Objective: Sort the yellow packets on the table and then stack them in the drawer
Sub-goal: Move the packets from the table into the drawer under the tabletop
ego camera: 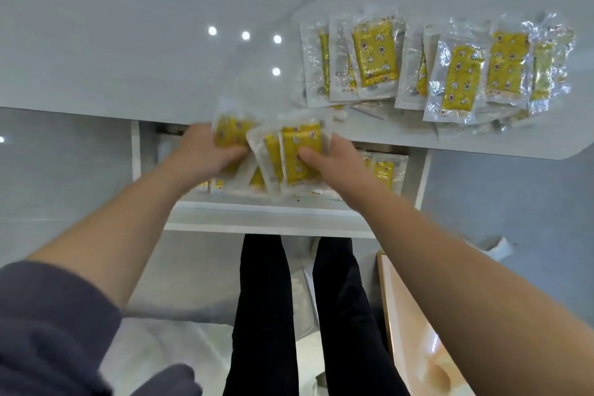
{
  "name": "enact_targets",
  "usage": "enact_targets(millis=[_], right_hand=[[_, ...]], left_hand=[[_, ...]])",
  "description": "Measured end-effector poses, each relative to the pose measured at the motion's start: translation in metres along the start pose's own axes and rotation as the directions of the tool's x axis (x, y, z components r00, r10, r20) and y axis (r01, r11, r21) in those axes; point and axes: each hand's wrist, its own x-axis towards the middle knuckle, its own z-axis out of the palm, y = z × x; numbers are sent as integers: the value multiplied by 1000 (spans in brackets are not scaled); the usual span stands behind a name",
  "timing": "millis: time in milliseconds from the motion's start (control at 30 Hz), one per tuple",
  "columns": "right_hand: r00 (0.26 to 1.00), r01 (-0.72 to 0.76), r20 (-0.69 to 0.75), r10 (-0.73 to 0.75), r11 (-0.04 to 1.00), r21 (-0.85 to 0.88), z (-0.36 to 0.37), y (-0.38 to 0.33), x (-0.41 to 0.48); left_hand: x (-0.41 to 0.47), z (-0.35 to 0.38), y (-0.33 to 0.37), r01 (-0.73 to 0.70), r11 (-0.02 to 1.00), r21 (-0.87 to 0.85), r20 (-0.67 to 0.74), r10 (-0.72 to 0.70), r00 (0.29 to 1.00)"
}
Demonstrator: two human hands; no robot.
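Observation:
Several yellow packets in clear wrappers [450, 74] lie spread on the white table [160, 42] at the right, near its front edge. Below that edge a white drawer [266, 215] stands pulled out, with more yellow packets [384, 172] inside it. My left hand [205, 151] grips one yellow packet [229, 133] above the drawer's left half. Beside it, my right hand [334, 161] holds a small bundle of packets [294, 154] with the thumb pressed on its front. Both held lots are blurred and touch each other.
The table's front edge runs just above the drawer. My legs in black trousers [305, 315] stand under the drawer front. A light wooden surface [414, 331] sits at the lower right. Grey floor lies on both sides.

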Motion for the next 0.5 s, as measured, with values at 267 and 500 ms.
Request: enact_targets(millis=[267, 500], right_hand=[[922, -292, -208, 327, 939, 183, -57, 118, 37], [908, -276, -353, 226, 956, -98, -75, 166, 90]], left_hand=[[28, 95, -41, 216, 976, -33, 6, -216, 976], [79, 181, -37, 138, 990, 23, -29, -137, 990]])
